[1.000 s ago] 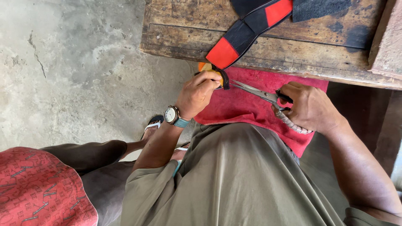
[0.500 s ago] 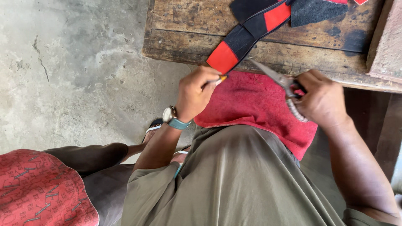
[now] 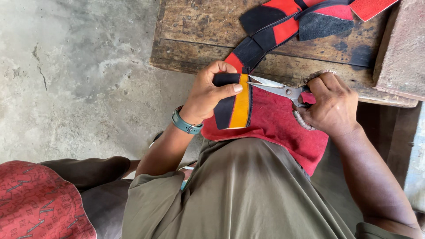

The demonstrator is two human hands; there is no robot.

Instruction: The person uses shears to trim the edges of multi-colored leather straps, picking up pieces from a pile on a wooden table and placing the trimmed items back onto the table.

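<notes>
A bare concrete floor fills the left of my view, and a worn wooden desk runs across the top, carrying a loose red-and-black strap piece. I am looking down over an olive shirt and a lap draped with a red cloth.

My left hand is closed around a black-and-orange strip, thumb pressed flat over its upper end, so the strip hangs upright just in front of the desk edge and over the red cloth. My right hand is wrapped through the handles of a pair of scissors; the blades stand parted, their tips right at the strip's top right edge, beside my thumb.

I judge the step in hand to be trimming along that edge, and to do it well I would mind these points:

- Keep the strip taut and vertical with the left hand, so the edge does not fold into the blades.
- Hold the thumb back from the cutting line; it sits very close to the tips now.
- Feed the material deep into the open blades rather than nibbling with the points, for a cleaner line.
- Follow the seam between orange and black as a guide, cutting just outside it.
- Steady the right wrist against the lap so the scissors do not wander.
</notes>
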